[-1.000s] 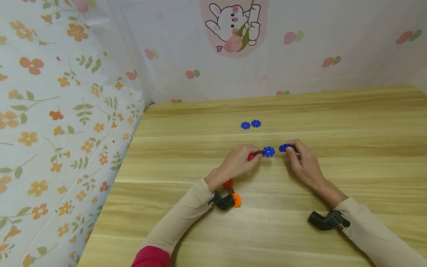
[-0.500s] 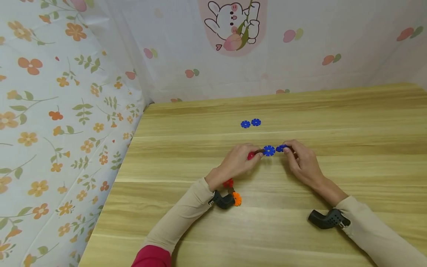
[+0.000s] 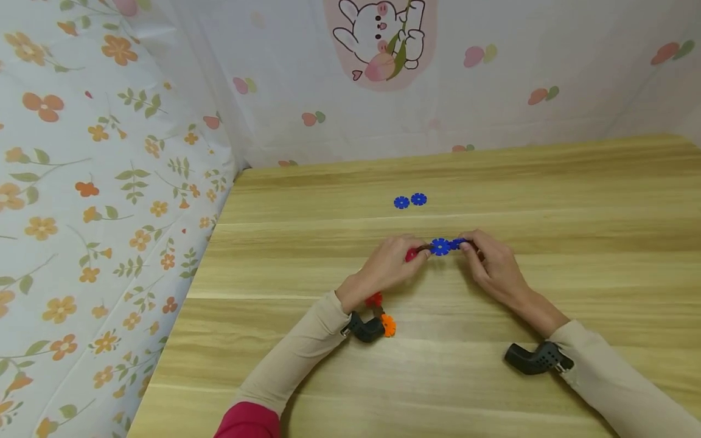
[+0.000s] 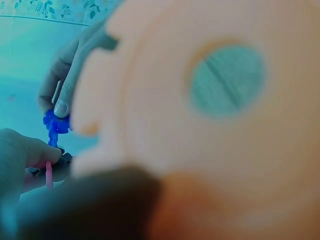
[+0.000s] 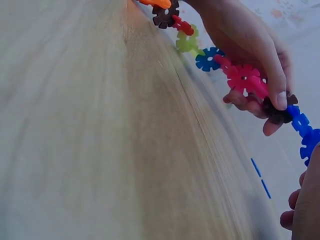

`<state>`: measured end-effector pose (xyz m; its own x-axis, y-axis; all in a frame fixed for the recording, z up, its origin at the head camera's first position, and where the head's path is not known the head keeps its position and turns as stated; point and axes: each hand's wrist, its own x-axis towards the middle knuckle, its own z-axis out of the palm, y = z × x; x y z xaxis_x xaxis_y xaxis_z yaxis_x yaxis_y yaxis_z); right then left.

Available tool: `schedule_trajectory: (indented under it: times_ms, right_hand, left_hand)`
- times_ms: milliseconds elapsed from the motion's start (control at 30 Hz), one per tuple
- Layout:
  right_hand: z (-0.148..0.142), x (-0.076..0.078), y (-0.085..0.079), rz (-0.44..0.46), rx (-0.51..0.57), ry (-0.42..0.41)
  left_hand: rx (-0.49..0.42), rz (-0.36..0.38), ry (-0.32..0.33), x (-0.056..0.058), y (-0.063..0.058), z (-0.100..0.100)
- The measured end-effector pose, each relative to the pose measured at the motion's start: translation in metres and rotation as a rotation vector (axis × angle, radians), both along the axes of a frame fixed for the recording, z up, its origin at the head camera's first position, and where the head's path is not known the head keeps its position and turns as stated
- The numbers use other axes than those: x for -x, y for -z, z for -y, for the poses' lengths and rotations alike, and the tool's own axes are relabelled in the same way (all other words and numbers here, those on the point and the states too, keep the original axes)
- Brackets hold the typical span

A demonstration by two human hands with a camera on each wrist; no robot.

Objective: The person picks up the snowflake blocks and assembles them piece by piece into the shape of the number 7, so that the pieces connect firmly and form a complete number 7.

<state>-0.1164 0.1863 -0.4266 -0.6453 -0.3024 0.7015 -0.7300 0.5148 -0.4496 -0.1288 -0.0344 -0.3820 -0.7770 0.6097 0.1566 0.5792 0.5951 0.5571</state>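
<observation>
My left hand (image 3: pixel 391 263) pinches a brown notched plastic disc (image 5: pixel 276 117) in a chain of interlocking flower-shaped discs. From that disc the chain trails back through pink (image 5: pixel 243 78), blue, yellow-green, red, brown and orange discs, partly hidden under the left forearm in the head view. On its other side, a blue disc (image 3: pixel 440 246) sticks out toward the right. Thumb and fingers of my right hand (image 3: pixel 495 267) pinch another blue disc (image 3: pixel 457 244), set at an angle, its edge right at the chain's blue disc. Both hands are raised over the table.
Two loose blue discs (image 3: pixel 401 202) lie side by side farther back on the wooden table (image 3: pixel 306 194). Black wrist mounts (image 3: pixel 533 359) stick out from both sleeves. An orange disc (image 4: pixel 145 100) of the chain blurs across much of the left wrist view. Patterned cloth (image 3: pixel 274 73) hangs behind.
The right hand has moved left with its blue disc, closing the gap to the chain's blue disc, which it now meets. The left hand has stayed nearly still.
</observation>
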Motion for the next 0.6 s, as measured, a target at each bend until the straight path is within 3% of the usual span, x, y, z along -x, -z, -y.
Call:
schedule_trajectory:
  times_ms: [233,600]
  right_hand:
    - [0.0035,0.0005,-0.0011,-0.027,0.027,-0.01]
    - [0.0048,-0.0005,-0.0043,0.027,0.058,-0.011]
  left_hand:
    - [0.013,-0.019,-0.002,-0.0001,0.0002,-0.0009]
    - [-0.014,-0.005,0.006,-0.0011,-0.0018,-0.0011]
